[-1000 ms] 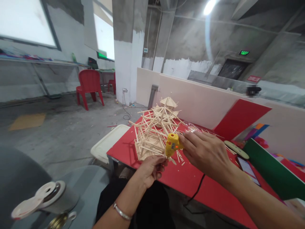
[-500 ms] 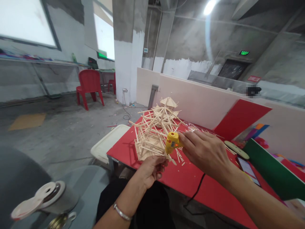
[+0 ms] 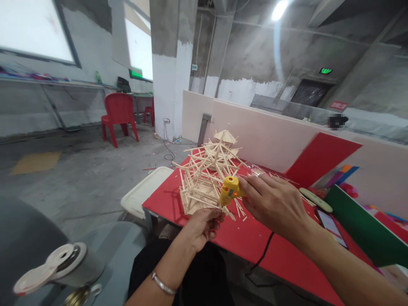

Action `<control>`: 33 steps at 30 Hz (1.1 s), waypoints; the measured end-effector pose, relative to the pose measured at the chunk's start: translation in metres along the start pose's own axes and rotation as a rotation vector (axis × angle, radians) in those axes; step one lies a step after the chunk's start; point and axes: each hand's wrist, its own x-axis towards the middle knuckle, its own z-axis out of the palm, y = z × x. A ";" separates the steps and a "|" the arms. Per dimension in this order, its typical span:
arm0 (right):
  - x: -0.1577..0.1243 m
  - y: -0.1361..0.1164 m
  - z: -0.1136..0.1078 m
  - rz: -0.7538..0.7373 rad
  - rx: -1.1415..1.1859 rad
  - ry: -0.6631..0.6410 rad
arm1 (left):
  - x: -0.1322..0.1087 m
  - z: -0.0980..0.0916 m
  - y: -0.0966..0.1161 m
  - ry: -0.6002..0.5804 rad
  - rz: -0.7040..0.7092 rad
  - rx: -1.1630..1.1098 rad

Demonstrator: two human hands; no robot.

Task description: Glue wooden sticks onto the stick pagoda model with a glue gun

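Observation:
My right hand (image 3: pixel 270 199) is wrapped round a yellow hot glue gun (image 3: pixel 230 191), whose nozzle points down and a small orange light glows on its side. Just below the nozzle, my left hand (image 3: pixel 204 225) is closed in a pinch; whatever its fingertips hold is too small to make out. Right behind the left hand stands an open framework of thin wooden sticks (image 3: pixel 199 187) on a pale wooden base. Further back rises a tiered wooden-stick model (image 3: pixel 225 138) with a pointed roof. Loose wooden sticks (image 3: pixel 239 208) lie beside the glue gun.
The red table (image 3: pixel 255 250) has a black cord (image 3: pixel 264 255) over its front edge. At the right are a phone (image 3: pixel 331 227), an oval pale-green object (image 3: pixel 315 199) and a green board (image 3: pixel 366 225). A white stool (image 3: pixel 140 191) and a grey canister (image 3: pixel 79 263) are to the left.
Almost nothing differs. The view has shifted very slightly; both hands and the glue gun keep the same place beside the stick framework.

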 end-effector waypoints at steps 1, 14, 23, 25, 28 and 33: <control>0.000 0.000 0.000 0.001 -0.002 -0.002 | 0.000 0.000 0.000 0.000 0.001 0.000; -0.033 0.003 0.010 0.490 0.143 -0.029 | 0.000 0.000 0.001 -0.002 -0.001 0.007; -0.156 0.000 0.036 1.072 0.507 -0.337 | 0.006 -0.005 -0.001 -0.022 -0.003 -0.001; -0.192 -0.010 0.058 1.126 0.529 -0.404 | 0.005 -0.005 0.000 -0.031 0.000 0.004; -0.230 -0.026 0.090 1.143 0.567 -0.590 | 0.005 -0.004 0.001 -0.045 0.003 0.007; -0.239 -0.037 0.103 1.120 0.318 -0.748 | 0.004 -0.002 0.003 -0.027 0.005 0.006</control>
